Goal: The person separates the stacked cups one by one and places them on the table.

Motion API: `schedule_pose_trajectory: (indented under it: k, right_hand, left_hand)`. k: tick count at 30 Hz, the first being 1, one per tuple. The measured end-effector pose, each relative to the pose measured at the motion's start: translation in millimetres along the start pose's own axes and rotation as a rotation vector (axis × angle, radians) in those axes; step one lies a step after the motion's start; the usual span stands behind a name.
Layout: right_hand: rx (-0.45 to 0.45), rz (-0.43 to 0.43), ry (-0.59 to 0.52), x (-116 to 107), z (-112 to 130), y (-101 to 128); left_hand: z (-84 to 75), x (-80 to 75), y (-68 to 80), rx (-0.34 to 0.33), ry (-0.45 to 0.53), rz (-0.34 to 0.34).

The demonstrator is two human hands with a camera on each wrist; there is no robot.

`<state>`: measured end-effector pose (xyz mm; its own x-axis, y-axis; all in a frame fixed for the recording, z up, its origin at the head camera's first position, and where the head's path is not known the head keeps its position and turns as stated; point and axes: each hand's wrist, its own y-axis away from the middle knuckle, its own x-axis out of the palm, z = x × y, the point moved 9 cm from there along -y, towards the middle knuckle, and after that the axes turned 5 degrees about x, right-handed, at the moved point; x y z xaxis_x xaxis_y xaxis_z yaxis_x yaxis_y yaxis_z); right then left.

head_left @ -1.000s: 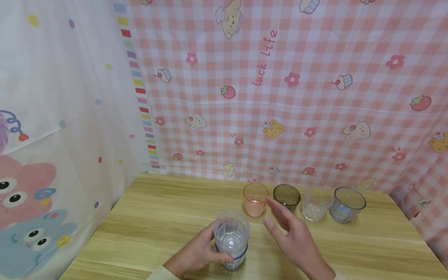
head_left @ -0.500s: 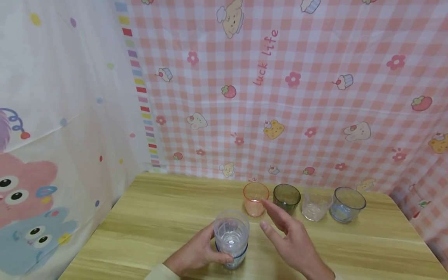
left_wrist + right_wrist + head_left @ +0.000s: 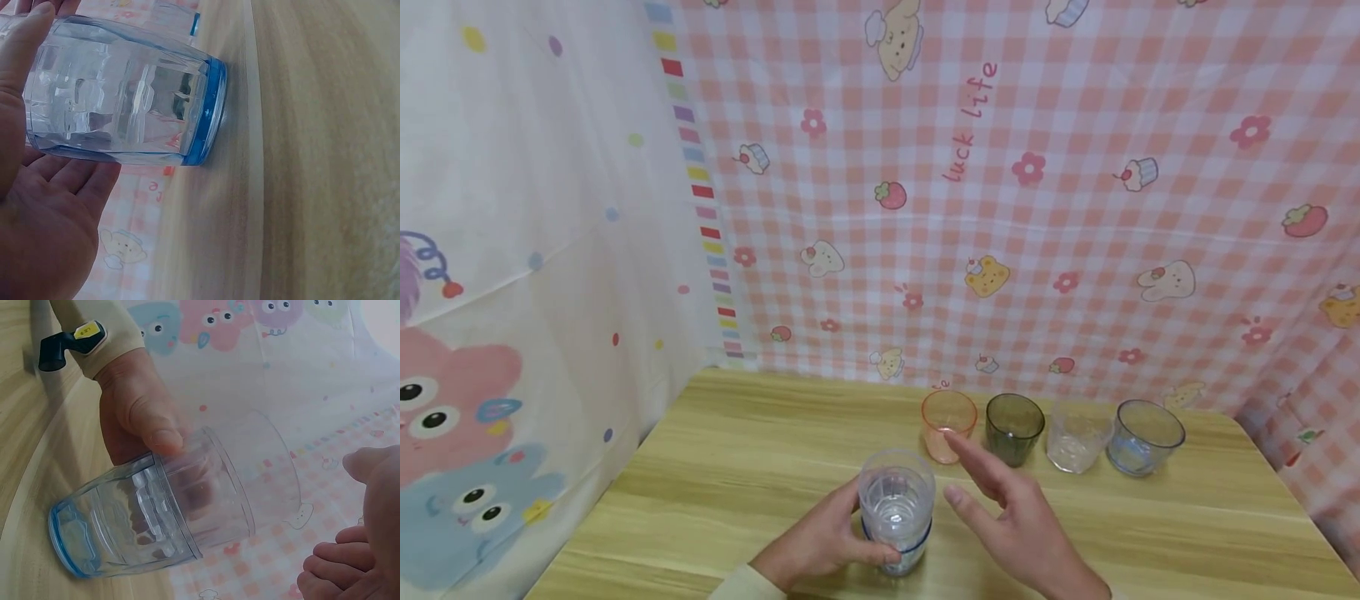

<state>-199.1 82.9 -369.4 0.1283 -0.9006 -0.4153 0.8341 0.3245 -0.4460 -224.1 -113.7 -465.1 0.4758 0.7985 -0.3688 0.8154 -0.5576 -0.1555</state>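
The clear faceted plastic tumbler with a blue base ring [image 3: 896,510] stands upright on the light wooden bench [image 3: 737,467], near its front edge. Right wrist view shows a second clear cup nested inside it, rim sticking out above. Left hand [image 3: 820,542] wraps the tumbler from the left: thumb across the front, fingers behind, grip curled round the lower wall. Left wrist view shows palm and thumb against the glass-like wall, base flat on the bench.

Right hand [image 3: 1015,525] sits just right of the tumbler, not touching it, fingers straight and spread, grip holding nothing, index pointing away toward the back.

Behind the tumbler, a row of four cups: orange translucent cup [image 3: 949,427] closest, then dark green translucent cup [image 3: 1014,428], clear cup [image 3: 1077,437], blue-tinted clear cup [image 3: 1145,437] farthest right. Right hand's fingertip overlaps the orange cup in head view; contact can't be told.

Behind that row hangs a pink checked cloth w/ cartoon prints [image 3: 1037,208].
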Motion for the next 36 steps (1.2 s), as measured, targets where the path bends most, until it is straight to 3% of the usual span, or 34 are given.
schedule_pose_trajectory:
  k: [12,29,36]
  right_hand:
    - [-0.057,0.051,-0.082,12,5,1]
    - [0.111,0.161,-0.115,41,-9,-2]
    - [0.153,0.169,-0.095,48,-11,-5]
  left_hand:
    - [1.4,0.4,0.3,0.003,0.008,0.010]
    - [2.2,1.8,1.1,0.010,0.023,0.004]
    - [3.1,1.4,1.8,0.010,0.020,0.002]
